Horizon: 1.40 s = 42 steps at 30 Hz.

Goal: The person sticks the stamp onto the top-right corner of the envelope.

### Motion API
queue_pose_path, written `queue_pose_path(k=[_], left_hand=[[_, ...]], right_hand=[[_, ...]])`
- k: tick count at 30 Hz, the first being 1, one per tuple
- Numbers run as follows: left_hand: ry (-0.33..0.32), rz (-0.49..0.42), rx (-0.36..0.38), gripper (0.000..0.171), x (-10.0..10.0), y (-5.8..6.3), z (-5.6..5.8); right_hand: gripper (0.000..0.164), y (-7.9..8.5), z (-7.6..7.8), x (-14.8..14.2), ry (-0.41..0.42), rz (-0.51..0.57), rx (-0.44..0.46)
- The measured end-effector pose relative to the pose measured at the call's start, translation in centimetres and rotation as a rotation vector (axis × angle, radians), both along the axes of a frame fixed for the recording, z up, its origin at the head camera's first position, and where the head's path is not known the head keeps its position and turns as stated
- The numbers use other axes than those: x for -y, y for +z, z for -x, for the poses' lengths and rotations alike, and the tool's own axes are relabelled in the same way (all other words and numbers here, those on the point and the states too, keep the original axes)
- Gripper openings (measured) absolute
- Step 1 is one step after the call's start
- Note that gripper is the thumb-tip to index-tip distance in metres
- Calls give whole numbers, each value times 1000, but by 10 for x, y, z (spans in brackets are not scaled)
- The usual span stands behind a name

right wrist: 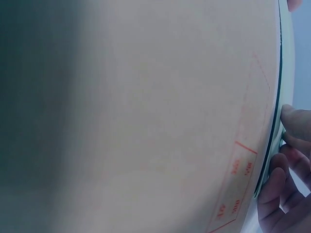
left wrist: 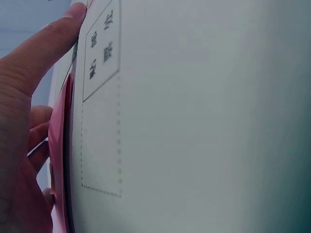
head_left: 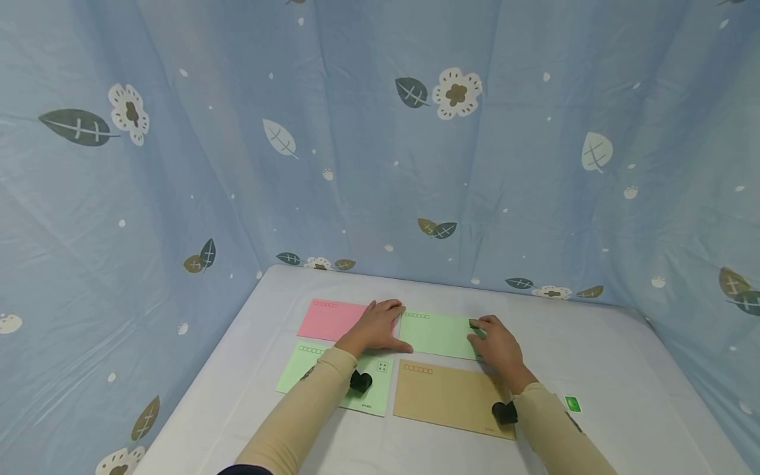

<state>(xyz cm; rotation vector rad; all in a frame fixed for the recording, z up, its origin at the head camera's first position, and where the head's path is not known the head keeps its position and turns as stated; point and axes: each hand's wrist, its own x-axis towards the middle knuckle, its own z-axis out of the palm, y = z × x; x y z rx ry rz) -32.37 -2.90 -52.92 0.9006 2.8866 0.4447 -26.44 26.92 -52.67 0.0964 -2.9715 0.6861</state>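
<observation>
In the head view, my left hand (head_left: 377, 327) rests across the right side of a pink envelope (head_left: 325, 320). Its spread thumb reaches over onto the left edge of the upper green envelope (head_left: 436, 335). My right hand (head_left: 501, 346) is at that envelope's upper right corner, fingertips touching a small green stamp (head_left: 473, 323) that they partly cover. In the right wrist view, the fingers (right wrist: 295, 121) are bent low at the envelope's edge. The left wrist view shows the extended thumb (left wrist: 46, 46) beyond a printed stamp box on a nearer envelope.
Below my left forearm lies another green envelope (head_left: 297, 369). A brown envelope (head_left: 445, 396) lies in front of the upper green one, partly under my right wrist. Another green stamp (head_left: 572, 404) sits on the white tabletop (head_left: 617, 369) to the right. A blue patterned curtain (head_left: 368, 132) surrounds the table.
</observation>
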Motion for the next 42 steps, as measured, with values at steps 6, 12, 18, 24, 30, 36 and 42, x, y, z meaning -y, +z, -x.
queue_pose_path(k=[6, 12, 18, 24, 30, 36, 42], left_hand=[[6, -2, -3, 105, 0, 0, 0], [0, -11, 2, 104, 0, 2, -1], [-6, -11, -3, 104, 0, 3, -2], [-6, -4, -5, 104, 0, 3, -2], [-3, 10, -14, 104, -1, 3, -2], [-7, -3, -24, 103, 0, 5, -4], [-9, -10, -22, 102, 0, 8, -8]], right_hand=[[43, 1, -1, 1, -7, 1, -8], [43, 1, -2, 2, -12, 19, -18], [43, 2, -4, 2, -17, 29, -30], [42, 1, -4, 3, -18, 36, -41], [41, 2, -4, 3, -20, 43, -58], [42, 3, -5, 3, -29, 45, -56], [43, 1, -4, 2, -37, 42, -48]])
